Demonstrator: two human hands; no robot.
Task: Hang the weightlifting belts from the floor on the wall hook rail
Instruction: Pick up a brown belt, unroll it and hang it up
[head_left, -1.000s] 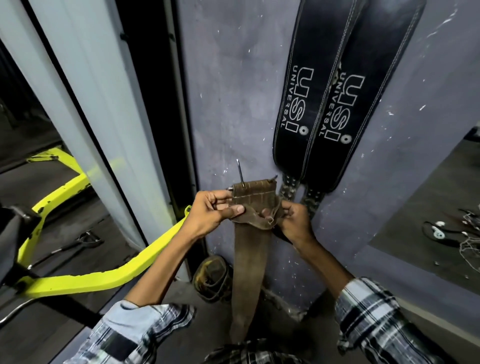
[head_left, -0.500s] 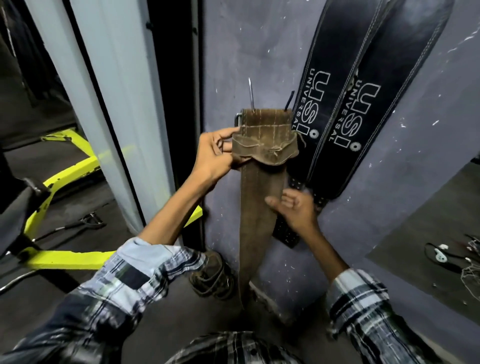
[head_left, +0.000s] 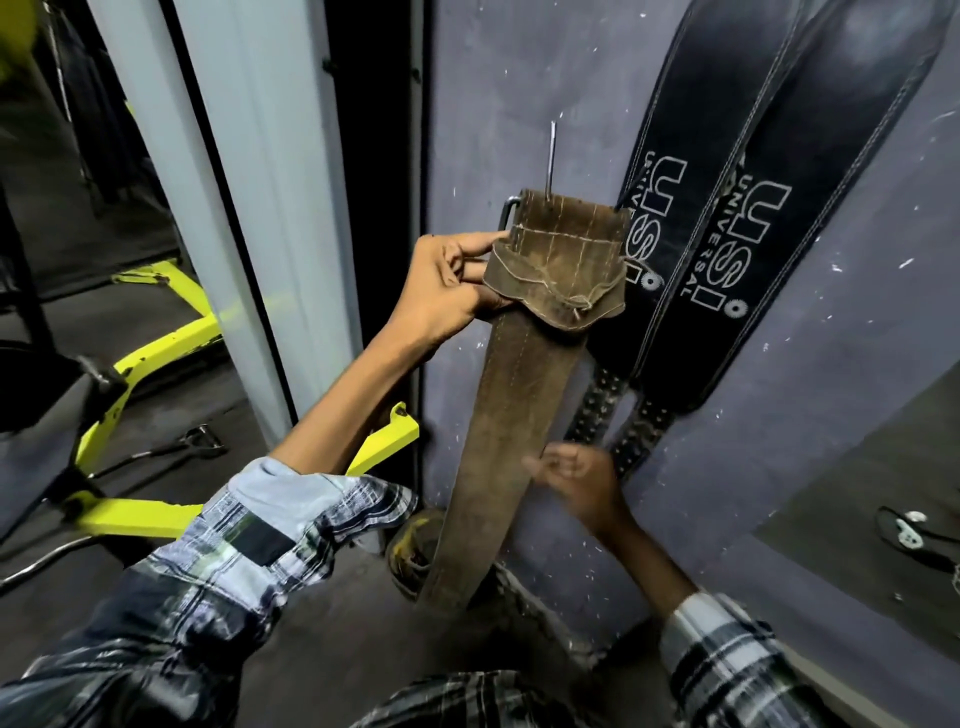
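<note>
A worn brown leather belt (head_left: 514, 405) hangs straight down in front of the grey wall (head_left: 519, 93). My left hand (head_left: 447, 291) grips its folded buckle end, where a metal prong sticks up. My right hand (head_left: 576, 478) is lower, beside the strap, blurred, fingers loosely curled and holding nothing. Two black belts (head_left: 727, 208) printed with white lettering hang on the wall just to the right, tops out of view. The hook rail is not visible. Another coiled belt (head_left: 415, 551) lies on the floor by the wall.
A white pillar (head_left: 249, 182) and dark gap stand left of the wall. A yellow machine frame (head_left: 156, 364) and a cable handle (head_left: 197, 441) sit on the floor at left. A mirror (head_left: 883, 493) lies low on the right.
The left hand has raised the brown belt's buckle end up the wall. The right hand let go of the buckle end and dropped beside the strap.
</note>
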